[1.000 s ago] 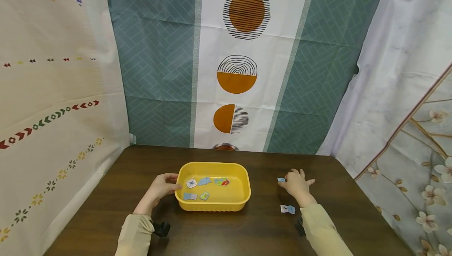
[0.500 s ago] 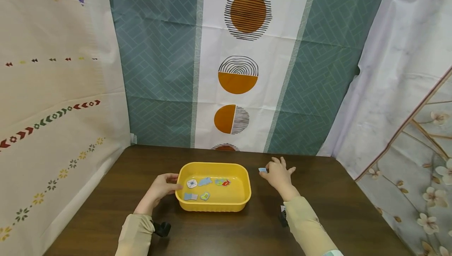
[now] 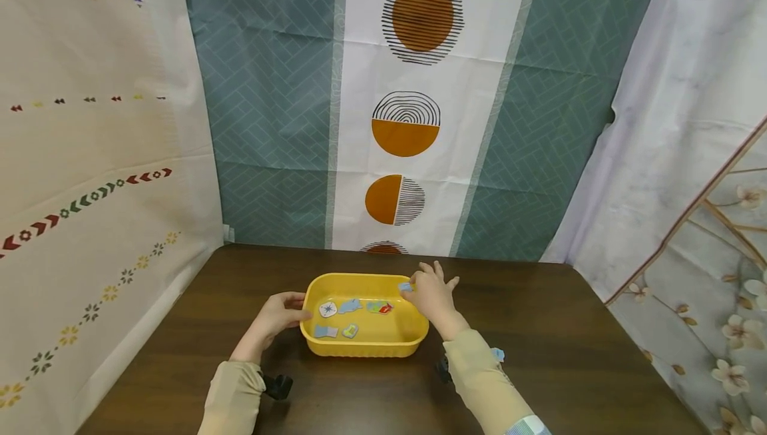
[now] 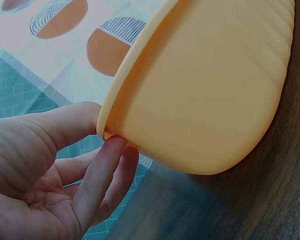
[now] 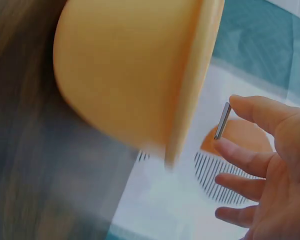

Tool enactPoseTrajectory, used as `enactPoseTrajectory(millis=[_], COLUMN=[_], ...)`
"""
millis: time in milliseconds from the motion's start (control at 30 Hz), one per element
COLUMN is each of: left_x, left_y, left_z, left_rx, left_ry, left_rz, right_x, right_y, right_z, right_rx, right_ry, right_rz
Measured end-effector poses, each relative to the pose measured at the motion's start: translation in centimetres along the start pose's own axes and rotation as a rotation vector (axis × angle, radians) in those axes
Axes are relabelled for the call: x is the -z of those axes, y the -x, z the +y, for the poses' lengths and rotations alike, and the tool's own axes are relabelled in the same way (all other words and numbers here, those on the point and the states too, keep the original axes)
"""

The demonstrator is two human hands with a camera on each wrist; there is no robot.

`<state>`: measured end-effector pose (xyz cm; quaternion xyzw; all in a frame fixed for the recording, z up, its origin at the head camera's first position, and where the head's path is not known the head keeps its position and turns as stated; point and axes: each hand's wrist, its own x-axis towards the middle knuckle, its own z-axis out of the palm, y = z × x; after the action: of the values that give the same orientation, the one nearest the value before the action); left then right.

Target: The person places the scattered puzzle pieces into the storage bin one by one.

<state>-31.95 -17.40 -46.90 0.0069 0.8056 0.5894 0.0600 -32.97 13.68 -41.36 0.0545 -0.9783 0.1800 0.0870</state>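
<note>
A yellow plastic tray (image 3: 365, 350) stands on the table. My left hand (image 3: 277, 316) pinches its left rim, the thumb on top and fingertips beneath in the left wrist view. Over the tray's back right corner, my right hand (image 3: 433, 295) holds a small flat light-blue piece (image 3: 405, 287) between thumb and index finger. Edge-on in the right wrist view, that piece (image 5: 222, 121) looks thin and stiff, its other fingers spread apart. Inside the tray lie a white compass piece (image 3: 327, 309), a blue piece (image 3: 350, 306), a green-and-red piece (image 3: 379, 307), a blue-and-pink piece (image 3: 325, 332) and a boot-shaped piece (image 3: 350, 331).
Another light-blue piece (image 3: 498, 354) lies on the dark wooden table (image 3: 569, 328), partly hidden by my right sleeve (image 3: 479, 372). Patterned curtains (image 3: 269, 122) hang behind the table and at both sides.
From the table right of the tray, my right hand has moved left with the light-blue piece and is now above the tray's right end. The left hand keeps its hold on the rim.
</note>
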Motion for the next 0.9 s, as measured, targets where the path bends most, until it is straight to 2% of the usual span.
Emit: enactPoseTrajectory(millis=[333, 900], left_x=[0.0, 0.0], left_y=[-0.1, -0.2], left_z=[0.0, -0.1], left_rx=[-0.002, 0.014], left_ry=[-0.006, 0.008], left_rz=[0.001, 0.011], right_x=[-2.3, -5.7], right_y=[0.8, 1.7], right_z=[-3.1, -4.8], right_rx=[0.054, 0.092], right_ry=[-0.020, 0.029], right_rz=[-0.047, -0.110])
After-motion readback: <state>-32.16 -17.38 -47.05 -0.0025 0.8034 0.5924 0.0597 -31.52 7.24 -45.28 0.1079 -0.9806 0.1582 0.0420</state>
